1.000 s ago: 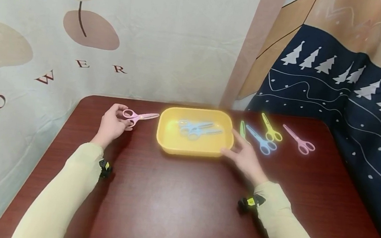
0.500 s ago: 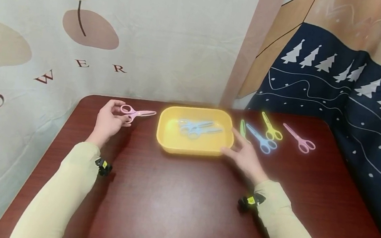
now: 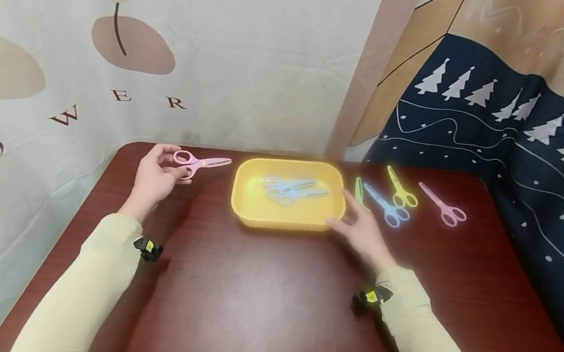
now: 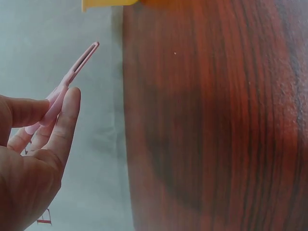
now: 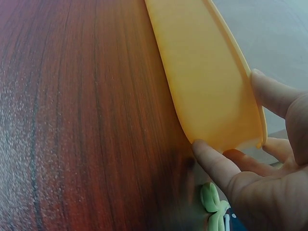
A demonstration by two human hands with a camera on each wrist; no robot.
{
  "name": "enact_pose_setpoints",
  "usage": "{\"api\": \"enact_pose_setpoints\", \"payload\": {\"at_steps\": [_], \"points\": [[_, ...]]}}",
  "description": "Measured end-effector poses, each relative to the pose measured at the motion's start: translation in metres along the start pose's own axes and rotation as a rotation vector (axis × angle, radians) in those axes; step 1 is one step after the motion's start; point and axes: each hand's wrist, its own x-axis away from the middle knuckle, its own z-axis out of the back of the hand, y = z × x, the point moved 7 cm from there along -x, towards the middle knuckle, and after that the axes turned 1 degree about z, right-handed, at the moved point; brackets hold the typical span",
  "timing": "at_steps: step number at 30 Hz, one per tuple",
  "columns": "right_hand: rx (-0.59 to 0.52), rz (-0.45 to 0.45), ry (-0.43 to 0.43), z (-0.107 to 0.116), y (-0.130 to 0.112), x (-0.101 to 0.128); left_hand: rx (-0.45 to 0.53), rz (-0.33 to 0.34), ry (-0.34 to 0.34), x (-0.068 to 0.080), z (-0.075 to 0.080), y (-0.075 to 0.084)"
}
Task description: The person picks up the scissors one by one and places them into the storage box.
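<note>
There are seven scissors in all. Two blue ones lie in the yellow tray (image 3: 257, 211) in the middle of the frame. Four more (green, blue, yellow, pink) lie in a row to the right of it. The left hand (image 3: 153, 181) pinches the pink scissors (image 3: 196, 160) by the handle, up off the table (image 3: 259, 294), left of the tray. The right hand (image 3: 363, 230) has loose, spread fingers touching the tray's right end.

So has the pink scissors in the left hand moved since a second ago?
Yes. The pink scissors have risen off the table and drifted slightly left, away from the yellow tray, held in the left hand.
</note>
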Motion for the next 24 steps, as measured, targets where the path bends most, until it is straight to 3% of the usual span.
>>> {"api": "enact_pose_setpoints", "payload": {"at_steps": [15,24], "points": [[-0.019,-0.003,-0.005,0.000,0.001,-0.001,-0.007,-0.044,0.016,0.011,-0.003,0.021],[-0.026,-0.006,-0.005,-0.001,0.000,0.000,0.068,-0.090,-0.013,0.011,-0.011,0.033]]}}
